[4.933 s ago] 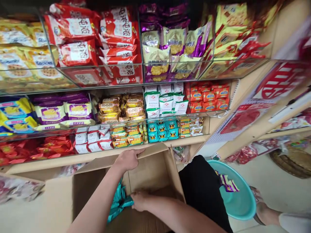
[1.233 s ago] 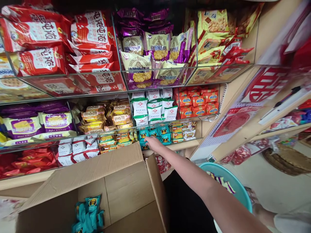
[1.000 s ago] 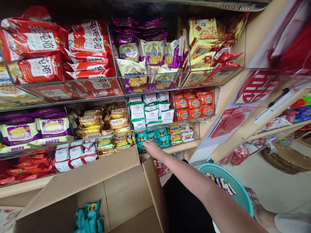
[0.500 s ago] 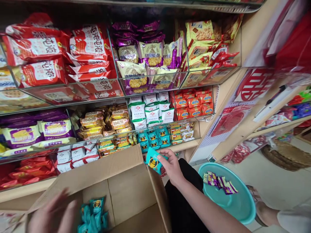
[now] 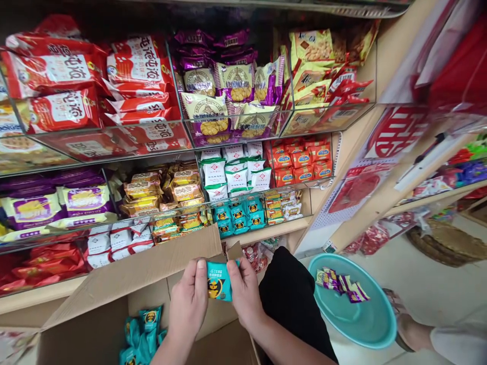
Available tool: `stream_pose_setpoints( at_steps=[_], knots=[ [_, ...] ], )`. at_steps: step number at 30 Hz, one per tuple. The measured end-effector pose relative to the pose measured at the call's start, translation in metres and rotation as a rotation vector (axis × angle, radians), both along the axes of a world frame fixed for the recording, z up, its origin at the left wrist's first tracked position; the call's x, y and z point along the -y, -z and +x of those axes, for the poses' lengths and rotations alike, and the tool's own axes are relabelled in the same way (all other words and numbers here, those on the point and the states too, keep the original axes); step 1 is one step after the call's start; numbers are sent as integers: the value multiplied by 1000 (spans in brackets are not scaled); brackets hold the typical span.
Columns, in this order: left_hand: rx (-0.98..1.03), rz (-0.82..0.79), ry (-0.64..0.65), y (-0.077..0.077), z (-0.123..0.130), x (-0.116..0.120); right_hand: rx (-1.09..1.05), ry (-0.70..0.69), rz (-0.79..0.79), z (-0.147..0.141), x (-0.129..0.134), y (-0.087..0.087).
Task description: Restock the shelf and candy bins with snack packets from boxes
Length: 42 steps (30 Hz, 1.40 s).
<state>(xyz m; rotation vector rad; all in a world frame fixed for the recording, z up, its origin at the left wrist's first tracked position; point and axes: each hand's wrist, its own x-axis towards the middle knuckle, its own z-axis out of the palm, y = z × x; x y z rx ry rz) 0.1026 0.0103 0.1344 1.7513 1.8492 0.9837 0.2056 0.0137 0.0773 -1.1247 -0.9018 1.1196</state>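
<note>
A teal snack packet with a yellow and black print is held between both hands over an open cardboard box. My left hand pinches its left edge, thumb on the front. On the opposite edge my right hand grips it the same way. Inside the box, several more teal packets lie in a loose heap, partly covered by my left forearm. Matching teal packets stand stacked in a lower shelf compartment just beyond the box.
Clear-fronted shelves hold red bags, purple-and-cream biscuit packs and green-white packets. On the floor to the right, a teal basin contains several purple packets. Another person's foot is beside it. A woven basket lies farther right.
My left hand has come up from the lower left and taken the packet's left edge. My right hand has brought the packet down and left, in front of me.
</note>
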Motion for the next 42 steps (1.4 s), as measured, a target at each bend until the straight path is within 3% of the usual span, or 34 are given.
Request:
stream_pose_setpoints(
  at_steps=[6,13,19,24,28,30,32,34,36,39,42],
  knots=[
    [101,-9,42,-5,0,-4,76,31,-26,6,-1,-1],
    [634,-228,84,-2,9,-13,98,59,-52,17,-5,-2],
    [466,-127,61,1,9,-14,89,16,1,29,-11,-12],
    [459,-93,43,7,18,-12,-33,-53,-18,39,-10,-16],
    [294,-78,119,9,22,-10,-90,-357,4,59,-6,-16],
    [142,3,159,5,18,-10,-42,-432,12,74,-14,-13],
    [-66,176,167,-1,10,-15,91,-333,29,88,-35,-8],
    [-289,336,174,-7,0,-24,294,-146,77,98,-67,0],
    [-467,381,170,-9,-9,-37,509,-56,149,101,-102,9],
    [-610,285,116,-3,-19,-54,710,-141,191,91,-144,23],
    [-720,153,81,5,-20,-61,817,-258,159,75,-165,34]
  ],
)
